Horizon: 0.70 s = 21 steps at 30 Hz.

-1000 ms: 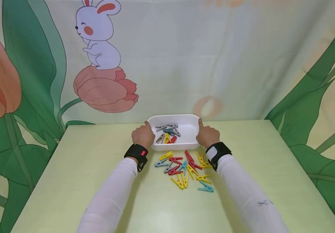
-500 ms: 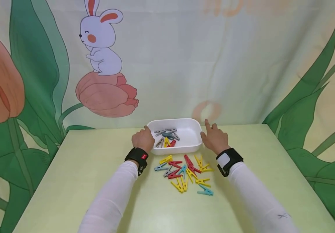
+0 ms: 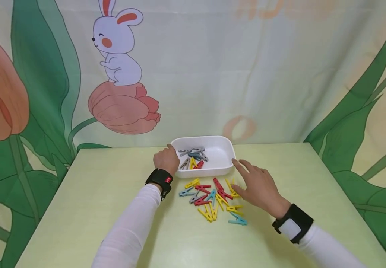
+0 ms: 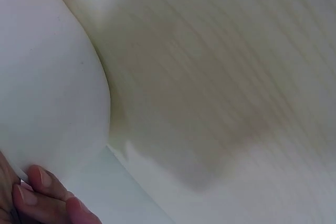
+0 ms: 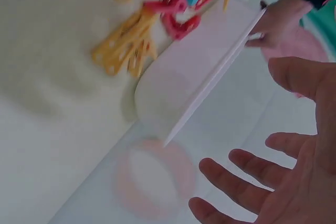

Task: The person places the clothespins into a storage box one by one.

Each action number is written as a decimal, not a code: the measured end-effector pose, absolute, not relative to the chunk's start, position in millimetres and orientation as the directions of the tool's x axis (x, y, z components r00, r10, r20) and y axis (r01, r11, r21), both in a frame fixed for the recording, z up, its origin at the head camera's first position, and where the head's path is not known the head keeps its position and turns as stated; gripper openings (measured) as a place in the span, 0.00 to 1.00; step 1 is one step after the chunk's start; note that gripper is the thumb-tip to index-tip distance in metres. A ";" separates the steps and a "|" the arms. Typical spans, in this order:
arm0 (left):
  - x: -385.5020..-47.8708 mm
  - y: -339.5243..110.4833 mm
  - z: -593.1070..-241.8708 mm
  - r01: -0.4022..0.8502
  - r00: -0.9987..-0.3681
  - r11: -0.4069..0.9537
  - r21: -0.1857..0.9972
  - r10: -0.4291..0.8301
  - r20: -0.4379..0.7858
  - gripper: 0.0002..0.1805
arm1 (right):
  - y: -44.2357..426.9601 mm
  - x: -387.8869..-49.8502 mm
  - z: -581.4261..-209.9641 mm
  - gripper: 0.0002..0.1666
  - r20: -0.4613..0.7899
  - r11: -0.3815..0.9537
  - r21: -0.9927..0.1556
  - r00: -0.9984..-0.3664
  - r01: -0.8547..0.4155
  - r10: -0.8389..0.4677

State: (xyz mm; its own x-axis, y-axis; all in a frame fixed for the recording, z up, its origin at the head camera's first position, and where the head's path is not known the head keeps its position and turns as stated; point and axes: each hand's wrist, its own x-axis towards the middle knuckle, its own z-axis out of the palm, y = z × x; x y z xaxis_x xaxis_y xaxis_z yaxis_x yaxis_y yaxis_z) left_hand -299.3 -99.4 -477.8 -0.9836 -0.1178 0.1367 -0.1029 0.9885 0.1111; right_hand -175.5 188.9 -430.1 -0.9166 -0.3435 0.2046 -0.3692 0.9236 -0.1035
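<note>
A white plastic tray stands at the table's back edge, with several grey clothespins, a yellow one and a red one in its left part. My left hand holds the tray's left end. In the left wrist view its curled fingers lie against the tray's wall. To the right of the tray, my right hand hovers with spread fingers and holds nothing. Its thumb overlaps the yellow clothespins in the head view. Loose red clothespins and blue ones lie in front of the tray.
The pale green table reaches out on both sides of the clothespins. Directly behind its back edge hangs a printed cloth with a rabbit, flowers and leaves.
My right hand has let go of the tray's right end, opened its fingers and drawn back to the right and nearer. The left hand has kept its hold on the tray.
</note>
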 end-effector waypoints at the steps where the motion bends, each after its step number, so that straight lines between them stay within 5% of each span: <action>1: -299.9 -99.4 -477.7 -0.105 -0.983 0.989 0.108 -0.119 0.137 0.30 | 188.4 -168.6 -430.9 0.52 0.204 0.916 -0.110 -0.911 -0.386 -0.359; 6: -302.7 -98.6 -475.9 -0.108 -0.986 0.989 0.097 -0.119 0.118 0.30 | 184.2 -140.7 -437.3 0.53 0.140 0.898 -0.136 -0.906 -0.418 -0.400; 14: -301.1 -98.7 -473.4 -0.109 -0.986 0.989 0.095 -0.120 0.118 0.30 | 189.4 -115.8 -462.3 0.46 -0.059 0.912 -0.165 -0.919 -0.377 -0.390; 21: -300.0 -98.1 -474.7 -0.114 -0.984 0.990 0.081 -0.124 0.125 0.29 | 200.3 -108.2 -489.6 0.35 -0.115 0.906 -0.191 -0.908 -0.378 -0.403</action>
State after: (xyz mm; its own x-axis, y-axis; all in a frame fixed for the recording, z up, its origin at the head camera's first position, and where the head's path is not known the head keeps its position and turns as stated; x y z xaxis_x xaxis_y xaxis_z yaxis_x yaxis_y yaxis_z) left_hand -300.0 -98.1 -474.7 -0.9845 -0.1237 0.1245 -0.1142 0.9902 0.0808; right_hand -108.2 200.3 -489.6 -0.9081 -0.4027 -0.1147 -0.3775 0.9060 -0.1915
